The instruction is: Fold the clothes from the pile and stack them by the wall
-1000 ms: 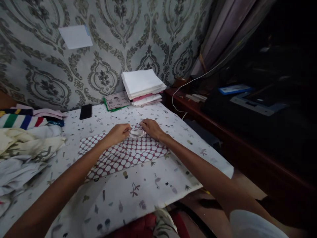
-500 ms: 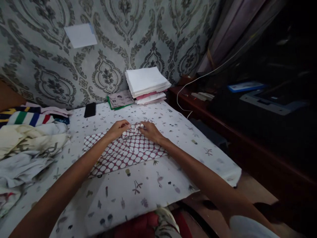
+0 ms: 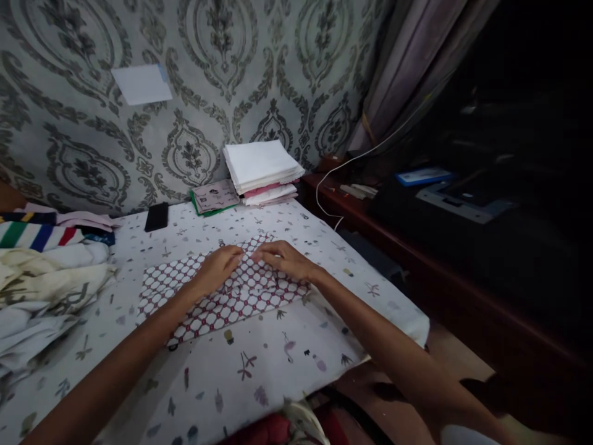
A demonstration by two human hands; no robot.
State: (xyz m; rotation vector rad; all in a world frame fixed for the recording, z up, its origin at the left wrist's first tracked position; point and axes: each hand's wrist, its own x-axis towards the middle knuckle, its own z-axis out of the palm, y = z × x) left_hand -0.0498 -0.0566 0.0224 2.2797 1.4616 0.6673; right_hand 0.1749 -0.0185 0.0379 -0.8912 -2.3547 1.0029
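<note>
A white cloth with a dark lattice and red dots (image 3: 217, 314), its kind hard to tell, lies folded into a long band on the printed table cover. My left hand (image 3: 220, 267) rests on its middle, fingers bent loosely toward the right. Facing it, my right hand (image 3: 286, 259) touches the cloth with curved fingers, thumb a little apart. A small gap separates the two sets of fingertips. Neither hand shows cloth clasped in it. Parts of the band are hidden under my hands and left forearm.
Rumpled clothes (image 3: 50, 278) are heaped at the left. A black phone (image 3: 156, 217) lies toward the wall, near a folded pinkish cloth (image 3: 215, 196) and a stack of folded white cloths (image 3: 263, 165). A white cable (image 3: 319, 194) hangs beside dark red wooden furniture (image 3: 445, 272) on the right.
The bunched cloth between my fingers has been let go and lies flatter, its far edge spread beyond my hands. My fingers have loosened. The whole view has shifted slightly.
</note>
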